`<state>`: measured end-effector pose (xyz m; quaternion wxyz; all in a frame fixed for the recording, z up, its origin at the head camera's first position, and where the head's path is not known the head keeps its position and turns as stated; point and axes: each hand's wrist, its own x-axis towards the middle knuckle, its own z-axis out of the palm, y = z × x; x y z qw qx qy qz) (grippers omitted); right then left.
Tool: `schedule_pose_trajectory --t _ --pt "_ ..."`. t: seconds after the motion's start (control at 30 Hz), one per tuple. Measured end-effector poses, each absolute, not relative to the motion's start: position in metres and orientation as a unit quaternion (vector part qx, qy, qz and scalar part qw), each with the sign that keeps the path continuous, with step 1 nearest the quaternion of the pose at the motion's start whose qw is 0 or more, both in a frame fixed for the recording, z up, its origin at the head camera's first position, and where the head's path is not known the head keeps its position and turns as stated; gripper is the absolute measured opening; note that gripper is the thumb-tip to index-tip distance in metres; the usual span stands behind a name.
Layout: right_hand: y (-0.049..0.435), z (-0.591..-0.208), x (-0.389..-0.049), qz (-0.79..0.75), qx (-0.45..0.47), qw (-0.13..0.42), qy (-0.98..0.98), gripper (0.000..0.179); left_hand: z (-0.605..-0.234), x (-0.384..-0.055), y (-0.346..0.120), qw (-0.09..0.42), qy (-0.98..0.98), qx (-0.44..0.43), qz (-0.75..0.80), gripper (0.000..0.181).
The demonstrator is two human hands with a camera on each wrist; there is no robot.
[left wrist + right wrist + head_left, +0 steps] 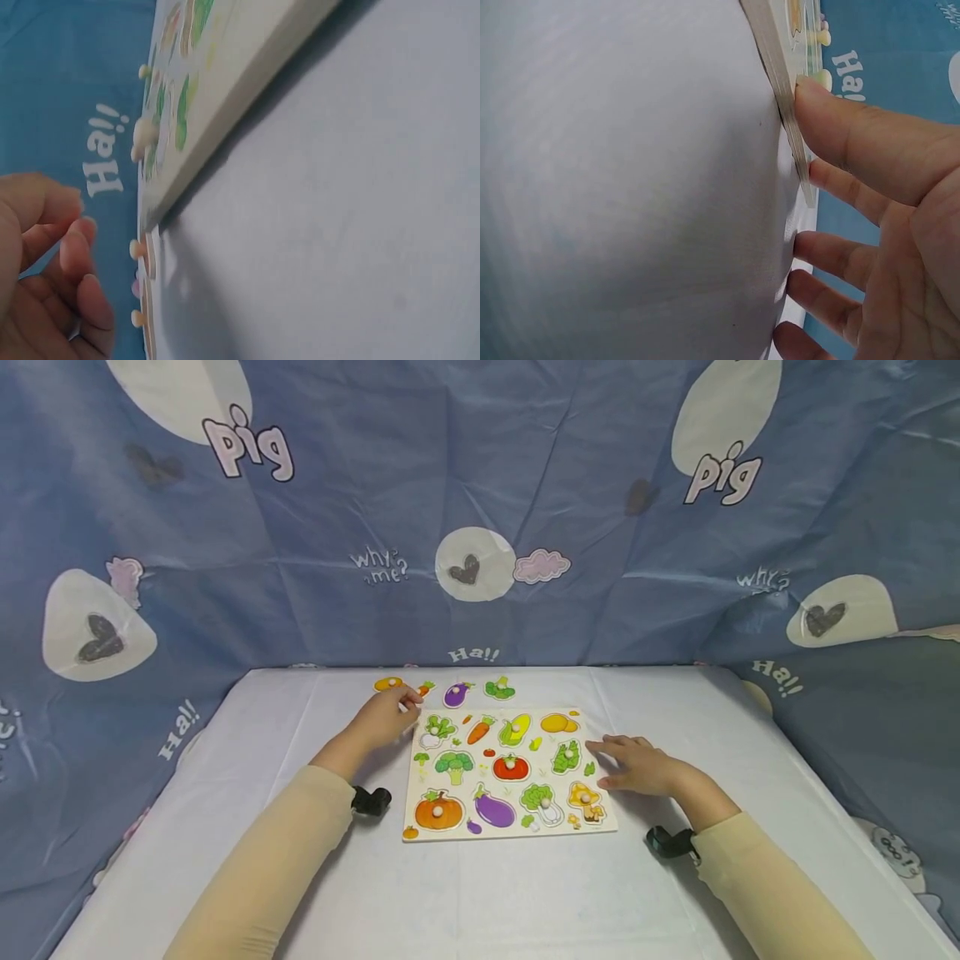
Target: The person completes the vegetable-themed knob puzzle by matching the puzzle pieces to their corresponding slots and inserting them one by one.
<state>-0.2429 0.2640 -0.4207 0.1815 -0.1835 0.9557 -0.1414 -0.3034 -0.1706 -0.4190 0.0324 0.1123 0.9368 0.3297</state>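
A wooden vegetable puzzle board (486,787) lies flat on the table. My left hand (384,718) hovers by its far-left corner, fingers loosely bent and nothing visible between them. Close to those fingertips is the loose carrot piece (425,688), partly covered in the head view. Beside it lie a potato piece (387,683), an eggplant piece (457,695) and a broccoli piece (500,688). On the board's right edge rests my right hand (641,767), thumb and fingers extended; the right wrist view shows the thumb (855,135) against that edge.
Knobbed pieces sit in the board, among them a pumpkin (438,814), a tomato (511,767) and a mushroom (586,803). A white cloth (525,902) covers the table. Behind hangs a blue printed curtain (337,610). Each wrist carries a small black camera (372,801).
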Motion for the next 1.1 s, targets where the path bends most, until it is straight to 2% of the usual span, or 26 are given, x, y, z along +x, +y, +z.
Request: schedule_pose_trajectory --t 0.3,0.73,1.1 --pt "0.265 -0.422 -0.244 -0.138 -0.188 0.177 0.956 0.075 -0.427 -0.319 -0.182 -0.026 0.933 0.072 0.352 0.031" --pt "0.264 -0.423 -0.244 -0.142 -0.188 0.178 0.955 0.075 -0.437 -0.34 -0.191 -0.065 0.923 0.015 0.379 0.041" --pt "0.265 -0.423 -0.243 -0.141 -0.185 0.177 0.956 0.075 -0.435 -0.351 -0.19 -0.051 0.927 -0.014 0.372 0.043"
